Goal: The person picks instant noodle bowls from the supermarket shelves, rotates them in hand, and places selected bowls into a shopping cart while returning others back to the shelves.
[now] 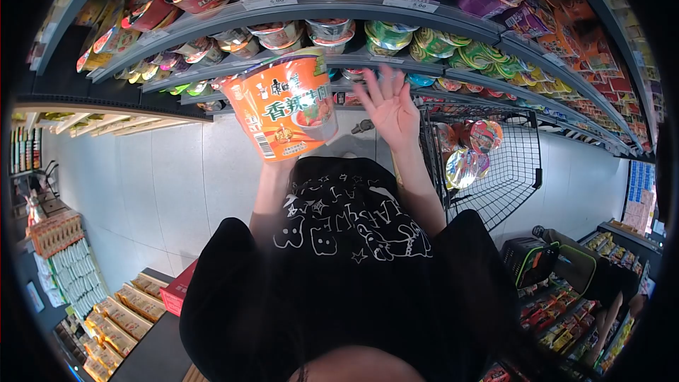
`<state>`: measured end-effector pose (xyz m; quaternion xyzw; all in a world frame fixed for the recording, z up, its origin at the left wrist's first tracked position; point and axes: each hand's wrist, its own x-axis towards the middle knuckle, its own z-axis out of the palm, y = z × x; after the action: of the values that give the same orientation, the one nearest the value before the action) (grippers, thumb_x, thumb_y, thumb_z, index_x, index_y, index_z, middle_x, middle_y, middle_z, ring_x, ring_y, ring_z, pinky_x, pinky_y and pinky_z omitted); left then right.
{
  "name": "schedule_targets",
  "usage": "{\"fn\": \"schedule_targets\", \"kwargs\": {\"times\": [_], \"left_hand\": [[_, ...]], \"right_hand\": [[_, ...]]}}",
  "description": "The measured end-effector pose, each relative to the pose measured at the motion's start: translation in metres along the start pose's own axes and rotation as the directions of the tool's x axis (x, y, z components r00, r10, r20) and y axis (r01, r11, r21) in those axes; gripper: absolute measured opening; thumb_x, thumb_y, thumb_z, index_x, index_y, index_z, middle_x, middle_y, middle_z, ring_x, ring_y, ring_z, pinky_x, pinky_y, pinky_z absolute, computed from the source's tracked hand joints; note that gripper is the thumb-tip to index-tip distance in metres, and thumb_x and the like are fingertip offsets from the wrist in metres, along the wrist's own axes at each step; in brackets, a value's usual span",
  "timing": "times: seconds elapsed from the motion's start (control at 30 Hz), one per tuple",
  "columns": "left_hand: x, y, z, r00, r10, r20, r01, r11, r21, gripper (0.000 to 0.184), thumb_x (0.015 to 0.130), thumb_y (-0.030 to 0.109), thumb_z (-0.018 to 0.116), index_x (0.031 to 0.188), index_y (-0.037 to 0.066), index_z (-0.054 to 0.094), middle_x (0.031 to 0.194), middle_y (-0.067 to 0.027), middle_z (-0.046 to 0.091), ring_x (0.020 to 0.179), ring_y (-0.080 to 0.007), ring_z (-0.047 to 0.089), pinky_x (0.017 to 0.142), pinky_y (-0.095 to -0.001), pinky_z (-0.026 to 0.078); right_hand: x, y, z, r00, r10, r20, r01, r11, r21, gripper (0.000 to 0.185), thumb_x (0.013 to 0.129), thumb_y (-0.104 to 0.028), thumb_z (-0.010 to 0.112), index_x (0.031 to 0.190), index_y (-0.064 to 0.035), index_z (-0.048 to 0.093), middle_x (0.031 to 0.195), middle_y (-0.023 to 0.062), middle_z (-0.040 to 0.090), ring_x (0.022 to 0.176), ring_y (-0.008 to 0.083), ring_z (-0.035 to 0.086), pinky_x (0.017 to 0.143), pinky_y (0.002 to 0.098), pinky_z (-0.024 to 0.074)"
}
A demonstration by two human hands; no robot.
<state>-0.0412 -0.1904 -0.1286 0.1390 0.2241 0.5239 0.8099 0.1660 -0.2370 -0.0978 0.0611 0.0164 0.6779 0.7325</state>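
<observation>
A large orange instant noodle cup [286, 110] with Chinese lettering is held up in front of my chest, slightly tilted. My left hand [281, 164] holds it from behind; only the wrist and a little of the hand show, and its fingers are hidden by the cup. To the right of the cup, my right hand [390, 107] is raised with its fingers spread, holding nothing. It is apart from the cup, in front of the lower shelves.
Curved in this view, shelves [339, 6] of noodle cups run ahead and to the right. A black wire shopping cart [520, 170] with several noodle cups [467, 168] stands at my right. Behind it is another person [615, 283] beside more shelves. Packaged goods [120, 318] sit at lower left.
</observation>
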Motion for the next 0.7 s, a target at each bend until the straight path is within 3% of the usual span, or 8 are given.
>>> {"fn": "schedule_targets", "kwargs": {"times": [0.03,0.1,0.2,0.33,0.43,0.5,0.63,0.7], "left_hand": [[0.001,0.001,-0.004,0.998,0.002,0.065,0.008,0.987,-0.159,0.065,0.082,0.052,0.038,0.13,0.009,0.029,0.131,-0.0129,0.035,0.118,-0.0311,0.035,0.096,-0.0507,0.03],[-0.003,0.003,-0.006,0.984,-0.036,0.172,0.074,0.973,-0.219,0.067,0.082,0.056,0.034,0.13,0.01,0.029,0.13,-0.0106,0.036,0.119,-0.0283,0.035,0.096,-0.0471,0.03],[-0.005,0.001,-0.002,0.971,-0.028,0.238,0.087,0.966,-0.242,0.07,0.081,0.059,0.033,0.13,0.01,0.028,0.129,-0.0099,0.037,0.117,-0.0269,0.037,0.096,-0.0449,0.032],[-0.004,-0.001,0.002,0.944,-0.014,0.331,0.107,0.958,-0.266,0.073,0.08,0.063,0.031,0.13,0.01,0.028,0.129,-0.0089,0.038,0.115,-0.0251,0.04,0.096,-0.0421,0.033],[-0.005,0.001,0.014,0.925,-0.04,0.377,0.15,0.952,-0.267,0.075,0.079,0.065,0.031,0.13,0.01,0.028,0.128,-0.0085,0.038,0.114,-0.0241,0.041,0.095,-0.0407,0.034],[-0.011,0.0,0.03,0.99,0.135,-0.027,-0.114,0.912,0.395,0.077,0.078,0.066,0.031,0.131,0.009,0.026,0.127,-0.0072,0.039,0.114,-0.0222,0.041,0.095,-0.0379,0.034],[-0.006,-0.001,0.0,0.985,0.003,0.17,-0.115,0.75,0.652,0.097,0.062,0.068,0.057,0.128,0.004,0.027,0.119,-0.008,0.044,0.109,-0.0183,0.045,0.092,-0.0356,0.037],[-0.009,-0.006,0.016,0.989,0.038,0.141,-0.13,0.667,0.733,0.11,0.047,0.061,0.073,0.127,0.001,0.027,0.117,-0.0091,0.044,0.108,-0.018,0.045,0.091,-0.0349,0.036]], "right_hand": [[-0.001,-0.006,-0.016,1.0,-0.001,-0.001,0.001,1.0,0.0,0.055,0.083,-0.046,0.044,0.127,-0.0142,0.036,0.124,0.0132,0.044,0.119,0.0252,0.036,0.101,0.0444,0.0223],[-0.001,-0.014,-0.033,0.963,0.166,0.212,-0.213,0.951,0.223,0.024,0.086,-0.026,0.048,0.104,-0.0106,0.053,0.076,0.0001,0.057,0.081,0.014,0.057,0.086,0.0347,0.0401],[-0.003,-0.013,-0.024,0.983,0.184,0.02,-0.185,0.98,0.072,0.01,0.085,-0.019,0.051,0.087,-0.0094,0.054,0.058,-0.0073,0.039,0.056,0.0068,0.047,0.072,0.0273,0.045],[-0.001,-0.016,-0.03,0.983,0.159,-0.087,-0.172,0.972,-0.161,0.01,0.087,-0.016,0.047,0.082,-0.0092,0.052,0.056,-0.0067,0.035,0.052,0.0088,0.042,0.071,0.0266,0.045],[0.001,-0.01,-0.033,0.963,0.209,0.171,-0.157,0.948,-0.278,0.015,0.086,-0.018,0.044,0.096,-0.0104,0.052,0.065,-0.0043,0.051,0.068,0.0065,0.051,0.069,0.0255,0.0418],[0.0,0.004,-0.007,0.988,0.022,-0.156,-0.124,0.716,-0.687,0.032,0.085,-0.023,0.044,0.115,-0.0113,0.044,0.098,0.0048,0.056,0.091,0.0141,0.052,0.075,0.0309,0.0425],[-0.018,-0.01,0.008,0.985,0.161,-0.061,-0.169,0.838,-0.518,0.047,0.087,-0.026,0.042,0.129,-0.0106,0.031,0.125,0.0085,0.041,0.106,0.0202,0.045,0.081,0.0371,0.0414],[-0.032,-0.017,0.02,0.899,0.242,-0.366,-0.429,0.659,-0.618,0.055,0.088,-0.032,0.042,0.133,-0.0086,0.022,0.131,0.0077,0.034,0.11,0.0209,0.043,0.085,0.0405,0.0398]]}}
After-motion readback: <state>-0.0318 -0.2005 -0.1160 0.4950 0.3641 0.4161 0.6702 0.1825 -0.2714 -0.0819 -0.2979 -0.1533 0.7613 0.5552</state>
